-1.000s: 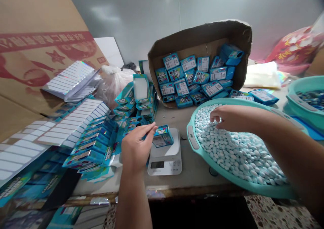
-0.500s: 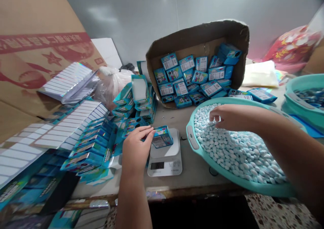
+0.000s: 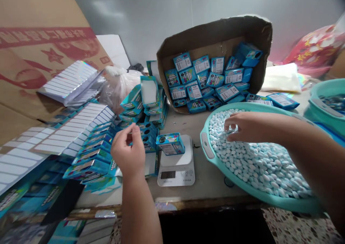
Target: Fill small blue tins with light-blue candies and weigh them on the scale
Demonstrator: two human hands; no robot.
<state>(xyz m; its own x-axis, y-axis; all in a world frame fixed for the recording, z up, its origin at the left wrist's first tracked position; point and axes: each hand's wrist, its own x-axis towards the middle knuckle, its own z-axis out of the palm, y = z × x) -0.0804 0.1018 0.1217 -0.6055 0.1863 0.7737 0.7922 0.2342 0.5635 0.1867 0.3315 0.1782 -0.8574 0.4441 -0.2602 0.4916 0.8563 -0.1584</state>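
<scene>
My left hand [image 3: 128, 147] is raised just left of the scale, its fingers curled in toward the thumb, with nothing visible in them. A small blue printed candy box [image 3: 170, 144] stands by itself on the white digital kitchen scale [image 3: 176, 174]. My right hand [image 3: 237, 127] reaches over the turquoise basin [image 3: 218, 163], which is filled with pale blue and white candies [image 3: 258, 168]. Its fingers and thumb bend together down at the candies' surface. Whether any candy is between the fingertips cannot be made out.
Behind the scale, a tipped cardboard carton [image 3: 212, 31] holds many blue boxes. Boxes in rows [image 3: 94, 157] and stacked display trays [image 3: 151, 96] crowd the left. A second turquoise basin [image 3: 323, 91] stands far right. The table's front edge [image 3: 188, 204] runs below the scale.
My left hand has let go of the blue box on the scale and moved left, fingers curling. My right hand stays at the candies, nearly unmoved. The view has shifted slightly.
</scene>
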